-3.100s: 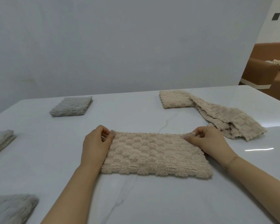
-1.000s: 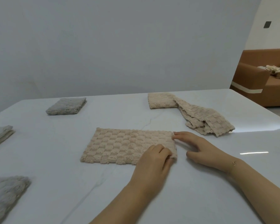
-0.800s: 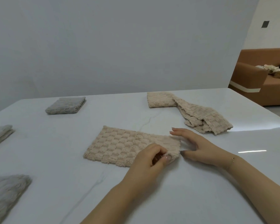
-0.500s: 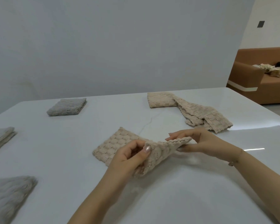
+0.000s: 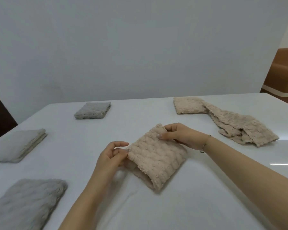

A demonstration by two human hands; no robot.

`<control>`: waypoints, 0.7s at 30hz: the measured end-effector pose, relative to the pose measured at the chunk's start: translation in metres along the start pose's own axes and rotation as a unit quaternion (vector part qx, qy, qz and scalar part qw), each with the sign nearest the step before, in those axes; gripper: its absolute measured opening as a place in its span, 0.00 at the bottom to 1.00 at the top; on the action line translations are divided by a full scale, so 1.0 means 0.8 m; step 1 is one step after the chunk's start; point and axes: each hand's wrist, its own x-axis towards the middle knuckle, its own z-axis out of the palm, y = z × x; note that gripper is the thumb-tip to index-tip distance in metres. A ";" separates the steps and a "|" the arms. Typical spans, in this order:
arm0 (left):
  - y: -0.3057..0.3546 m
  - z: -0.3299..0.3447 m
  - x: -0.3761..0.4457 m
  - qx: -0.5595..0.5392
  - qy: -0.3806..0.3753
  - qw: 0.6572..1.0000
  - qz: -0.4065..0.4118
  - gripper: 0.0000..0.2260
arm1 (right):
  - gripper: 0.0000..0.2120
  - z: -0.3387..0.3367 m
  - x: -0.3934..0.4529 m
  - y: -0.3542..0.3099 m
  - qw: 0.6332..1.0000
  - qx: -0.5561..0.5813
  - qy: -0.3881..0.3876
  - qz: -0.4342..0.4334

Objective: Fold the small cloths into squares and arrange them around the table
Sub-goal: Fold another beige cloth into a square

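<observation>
The beige, bumpy-textured small cloth [image 5: 156, 156], a flat strip a second ago, now lies doubled over mid-table [image 5: 206, 188]. Left hand [image 5: 111, 155] and right hand [image 5: 183, 136] pinch its corners, fingers closed; the square is nearly formed.

Two bare arms come up from the bottom of the frame, with no sleeves showing. The left hand [image 5: 112, 155] wears nothing. The right hand [image 5: 181, 136], near the middle of the frame, has a pale shiny thumbnail. A thin bracelet [image 5: 206, 143] with a small dangling charm goes around the right wrist.
</observation>
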 end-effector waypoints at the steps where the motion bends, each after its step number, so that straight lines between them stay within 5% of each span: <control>1: -0.005 -0.003 0.003 0.018 0.016 1.000 -0.005 0.07 | 0.16 0.004 0.004 0.001 1.000 -0.005 0.007 0.012; 8: -0.037 -0.031 0.026 0.098 0.094 0.991 -0.013 0.07 | 0.16 0.018 0.024 0.011 0.998 -0.037 0.055 0.019; 21: -0.044 -0.016 0.027 0.164 0.074 0.983 0.030 0.03 | 0.16 0.030 0.035 0.015 0.991 -0.102 0.077 -0.040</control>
